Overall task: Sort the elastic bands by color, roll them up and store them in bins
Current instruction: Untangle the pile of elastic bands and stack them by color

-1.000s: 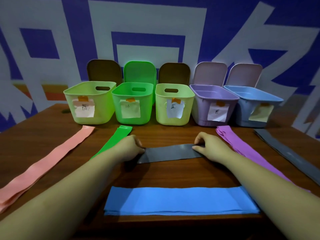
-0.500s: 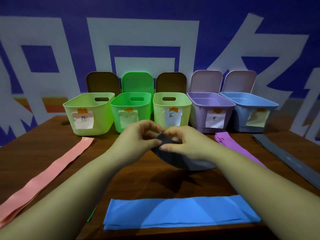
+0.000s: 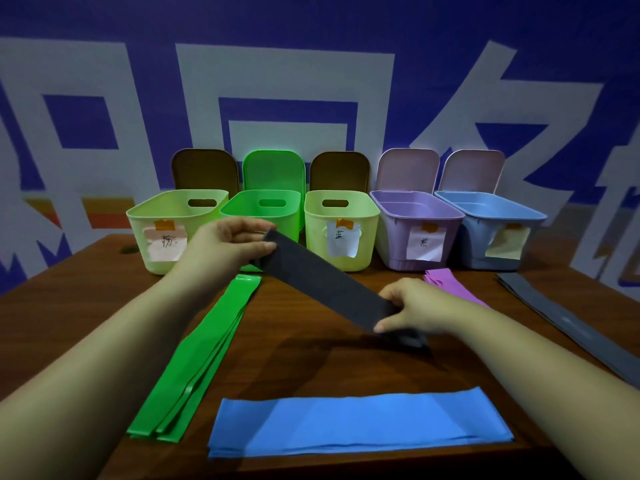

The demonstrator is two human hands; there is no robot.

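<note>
Two hands pinched one dark grey band [image 3: 323, 289] taut: left hand [image 3: 228, 242] high, right hand [image 3: 414, 306] low. Held clear of the desk [image 3: 69, 306], likely to start rolling.

Dark grey band [image 3: 325, 292], taut, slanted

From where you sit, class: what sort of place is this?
Probably a staged sorting station, not a home: five labelled bins in a row, bands laid out by colour on a table, a painted wall behind.
</note>
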